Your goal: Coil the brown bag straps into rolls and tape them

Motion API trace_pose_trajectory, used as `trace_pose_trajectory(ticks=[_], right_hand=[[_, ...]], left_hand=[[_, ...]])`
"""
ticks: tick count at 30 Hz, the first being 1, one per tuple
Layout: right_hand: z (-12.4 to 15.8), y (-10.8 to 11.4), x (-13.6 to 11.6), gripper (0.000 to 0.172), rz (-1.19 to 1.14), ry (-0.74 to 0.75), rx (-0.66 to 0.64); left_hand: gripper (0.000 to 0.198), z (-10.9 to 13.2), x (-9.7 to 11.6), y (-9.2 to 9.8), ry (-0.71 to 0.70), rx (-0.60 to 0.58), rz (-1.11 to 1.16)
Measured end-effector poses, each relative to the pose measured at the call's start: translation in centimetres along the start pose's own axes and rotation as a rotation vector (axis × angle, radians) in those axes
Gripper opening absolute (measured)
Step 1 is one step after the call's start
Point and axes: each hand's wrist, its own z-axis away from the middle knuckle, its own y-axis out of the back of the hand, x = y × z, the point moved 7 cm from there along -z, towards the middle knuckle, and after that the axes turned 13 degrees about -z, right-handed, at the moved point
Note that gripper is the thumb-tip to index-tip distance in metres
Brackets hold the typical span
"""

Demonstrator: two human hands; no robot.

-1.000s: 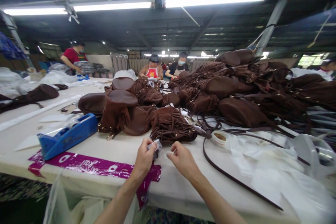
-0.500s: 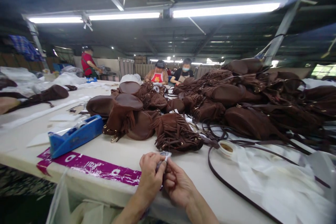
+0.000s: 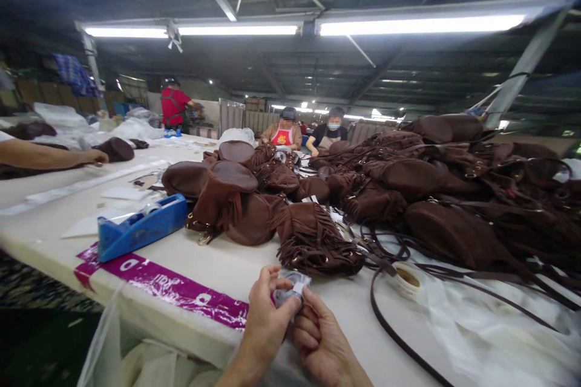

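Fingers of left hand (image 3: 267, 311) and right hand (image 3: 320, 335): both pinching small plastic-wrapped bundle (image 3: 290, 288), lower centre of frame. Just beyond: fringed brown bag (image 3: 313, 233), centre. Purple printed strip (image 3: 167, 284) and blue tape dispenser (image 3: 143, 228), lower left. Tape roll (image 3: 403, 287) and dark strap (image 3: 389, 335), lower right. Heap of brown bags (image 3: 422, 178), right. Co-worker's forearm (image 3: 49, 155), left edge.

Bare left grip (image 3: 264, 321), bare right grip (image 3: 320, 338), uncovered wrists (image 3: 249, 355)

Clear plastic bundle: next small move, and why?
Probably press down the pale strip on the plastic bundle: the left hand steadies the bundle, and the right hand has its fingers at the strip's edge.
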Motion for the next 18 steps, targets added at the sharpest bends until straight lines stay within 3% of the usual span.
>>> trace_pose_trajectory(ticks=[4, 5, 8, 11, 15, 18], right_hand=[[0.2, -0.1, 0.0, 0.048, 0.038, -0.032, -0.012], [0.3, 0.0, -0.1, 0.047, 0.04, -0.034, -0.006], [0.5, 0.4, -0.2, 0.046, -0.007, -0.029, 0.032], [0.6, 0.5, -0.3, 0.047, -0.041, -0.055, 0.033], [0.8, -0.2, 0.1, 0.055, -0.047, -0.186, -0.046], [1.1, -0.4, 0.3, 0.053, -0.079, -0.251, -0.067]], left_hand=[[0.049, 0.5, 0.5, 1.5, -0.066, 0.2, -0.205], [0.05, 0.4, 0.6, 1.8, -0.077, 0.205, -0.229], [0.029, -0.1, 0.8, 1.7, -0.115, 0.043, -0.16], [0.026, -0.4, 1.6, 1.2, -0.187, -0.087, -0.149], [0.009, -0.4, 2.1, 1.0, -0.223, -0.041, -0.313], [0.009, -0.4, 2.0, 0.9, -0.226, -0.022, -0.391]])
